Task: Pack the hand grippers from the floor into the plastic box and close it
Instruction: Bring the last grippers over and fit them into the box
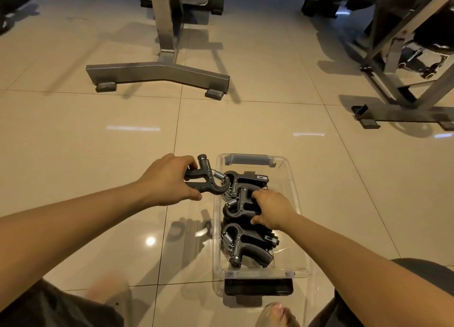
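Observation:
A clear plastic box (293,179) with dark latches stands open on the tiled floor before me. Several black hand grippers with steel springs lie inside it, one near the front (248,246) and one at the back (245,178). My left hand (167,181) grips another black hand gripper (208,179) by its handles, just left of the box's rim and above the floor. Inside the box, my right hand (272,210) holds the handles of the middle hand gripper (237,207).
A grey metal bench base (157,72) stands on the floor beyond the box. More gym frame legs (403,112) occupy the far right. My knees and a bare foot (277,314) are at the bottom edge. The box's clear lid (189,228) lies flat left of the box.

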Action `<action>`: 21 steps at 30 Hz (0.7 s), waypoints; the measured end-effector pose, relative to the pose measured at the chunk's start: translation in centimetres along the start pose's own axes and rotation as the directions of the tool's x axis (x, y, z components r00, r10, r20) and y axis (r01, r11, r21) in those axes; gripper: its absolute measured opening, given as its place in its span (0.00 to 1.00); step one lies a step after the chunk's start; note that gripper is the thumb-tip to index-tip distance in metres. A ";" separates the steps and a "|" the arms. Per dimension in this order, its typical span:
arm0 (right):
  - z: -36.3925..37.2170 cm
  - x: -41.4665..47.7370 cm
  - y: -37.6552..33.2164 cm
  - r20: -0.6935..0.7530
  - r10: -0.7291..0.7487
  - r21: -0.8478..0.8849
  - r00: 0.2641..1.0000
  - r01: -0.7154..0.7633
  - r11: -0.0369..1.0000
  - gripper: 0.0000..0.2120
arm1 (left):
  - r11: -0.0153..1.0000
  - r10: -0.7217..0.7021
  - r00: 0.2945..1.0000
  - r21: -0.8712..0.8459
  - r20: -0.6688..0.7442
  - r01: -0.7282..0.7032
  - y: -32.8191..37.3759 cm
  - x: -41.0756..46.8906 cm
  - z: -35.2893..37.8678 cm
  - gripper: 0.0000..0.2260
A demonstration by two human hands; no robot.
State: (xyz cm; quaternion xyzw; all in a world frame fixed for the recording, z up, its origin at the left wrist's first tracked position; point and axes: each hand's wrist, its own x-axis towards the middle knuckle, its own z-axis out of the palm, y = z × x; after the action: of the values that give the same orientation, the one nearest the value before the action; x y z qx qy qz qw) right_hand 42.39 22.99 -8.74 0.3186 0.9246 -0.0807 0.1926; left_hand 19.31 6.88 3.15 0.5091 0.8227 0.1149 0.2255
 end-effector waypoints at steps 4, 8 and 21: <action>-1.7 -0.5 0.0 0.026 0.036 0.073 0.999 -0.038 0.997 0.38 | 1.000 0.003 1.000 -0.001 -0.012 -0.003 0.0 0.0 0.4 0.26; -6.3 -1.5 -0.6 -0.016 0.086 0.696 0.996 -0.051 0.716 0.23 | 1.000 -0.021 0.997 -0.025 -0.074 0.019 -0.2 -0.2 0.7 0.27; -12.4 -2.5 -5.4 -0.021 0.309 0.992 0.951 0.058 -0.113 0.09 | 0.973 0.077 0.926 -0.176 -0.370 -0.151 2.7 -1.7 0.6 0.25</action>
State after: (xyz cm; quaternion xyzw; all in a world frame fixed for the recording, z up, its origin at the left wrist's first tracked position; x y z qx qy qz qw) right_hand 37.01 20.73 3.73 0.4497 0.5384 -0.6788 -0.2169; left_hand 22.37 6.55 4.16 0.5010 0.8031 0.3019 0.1137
